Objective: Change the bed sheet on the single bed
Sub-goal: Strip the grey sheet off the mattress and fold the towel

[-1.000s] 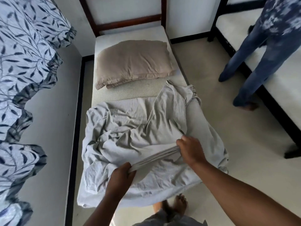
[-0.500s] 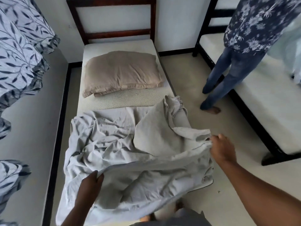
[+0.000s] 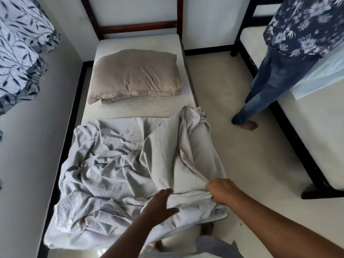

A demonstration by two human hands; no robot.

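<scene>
One grey bed sheet (image 3: 115, 170) lies crumpled over the foot half of the single bed (image 3: 137, 41), bare mattress (image 3: 137, 108) showing between it and the one pillow (image 3: 135, 75). Right hand (image 3: 222, 190) pinches a fold at the sheet's near right edge; left hand (image 3: 158, 204) rests flat on it, fingers straight. Step looks like sorting out the sheet's edges; next move likely needs locating a corner and spreading toward the headboard (image 3: 137, 27). One other person (image 3: 283, 58) stands beside a second bed (image 3: 316, 116).
</scene>
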